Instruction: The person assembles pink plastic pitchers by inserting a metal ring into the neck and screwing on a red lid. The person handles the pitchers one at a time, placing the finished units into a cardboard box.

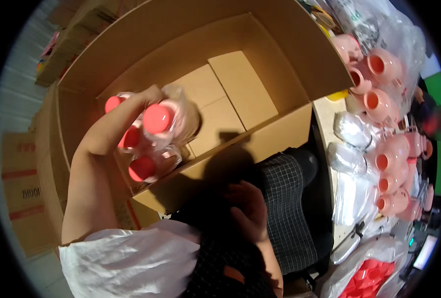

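My left arm reaches across into a large open cardboard box [275, 84]. At its end my left hand [152, 95] is closed at the far side of a pink bottle [183, 119] with a coral-red cap, wrapped in clear plastic. The bottle's body hides most of those fingers. Several more bagged bottles with coral caps stand in the left end of the box, among them a front bottle [142, 169]. My right hand [252, 211] hangs outside the box near my lap, with thumb and fingers apart and nothing in it.
A table [324, 111] on the right bears several uncapped pink bottles [379, 102], clear plastic bags [349, 156] and wrapped pieces. A bag of coral-red parts [369, 278] sits at lower right. A checked chair [290, 218] stands beside me; stacked cartons [19, 188] line the left.
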`<state>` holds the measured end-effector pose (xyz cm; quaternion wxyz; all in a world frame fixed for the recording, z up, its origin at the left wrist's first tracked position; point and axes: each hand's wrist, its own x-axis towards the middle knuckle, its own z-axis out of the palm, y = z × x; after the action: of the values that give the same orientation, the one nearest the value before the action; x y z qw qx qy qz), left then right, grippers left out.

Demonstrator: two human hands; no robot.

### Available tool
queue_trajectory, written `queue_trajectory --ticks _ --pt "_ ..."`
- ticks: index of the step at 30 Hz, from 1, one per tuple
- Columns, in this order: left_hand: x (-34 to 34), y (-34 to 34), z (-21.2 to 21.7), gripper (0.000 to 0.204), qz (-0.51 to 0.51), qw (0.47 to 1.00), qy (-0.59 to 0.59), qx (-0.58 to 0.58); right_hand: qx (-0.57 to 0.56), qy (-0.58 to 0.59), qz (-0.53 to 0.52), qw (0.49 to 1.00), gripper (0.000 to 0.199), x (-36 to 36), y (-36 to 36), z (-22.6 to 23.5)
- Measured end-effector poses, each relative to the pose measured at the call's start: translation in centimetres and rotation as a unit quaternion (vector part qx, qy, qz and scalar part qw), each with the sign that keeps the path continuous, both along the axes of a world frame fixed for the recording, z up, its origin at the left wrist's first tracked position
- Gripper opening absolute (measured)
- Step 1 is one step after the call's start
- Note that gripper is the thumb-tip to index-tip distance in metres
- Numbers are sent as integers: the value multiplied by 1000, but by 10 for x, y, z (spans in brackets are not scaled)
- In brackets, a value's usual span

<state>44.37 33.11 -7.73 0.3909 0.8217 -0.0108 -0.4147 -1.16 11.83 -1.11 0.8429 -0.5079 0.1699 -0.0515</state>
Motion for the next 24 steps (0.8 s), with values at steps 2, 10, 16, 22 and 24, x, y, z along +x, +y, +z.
queue_trajectory --ticks 2,10,16,22,24 --pt "12 11 -37 39 -87 995 -41 30 -33 19 -58 998 51 -32 -27 -27" --pt "-31 50 -113 67 -298 896 -167 284 -363 238 -421 796 15 -98 -210 20" --pt "-56 -23 -57 91 -371 797 -270 392 -671 246 -510 478 96 -71 -369 16" --pt "-139 -184 60 57 -282 804 -519 -70 -335 276 -634 640 108 -24 -425 33" --pt "-190 -233 89 58 -350 786 -487 -148 -285 163 -646 689 98 -58 -403 23"
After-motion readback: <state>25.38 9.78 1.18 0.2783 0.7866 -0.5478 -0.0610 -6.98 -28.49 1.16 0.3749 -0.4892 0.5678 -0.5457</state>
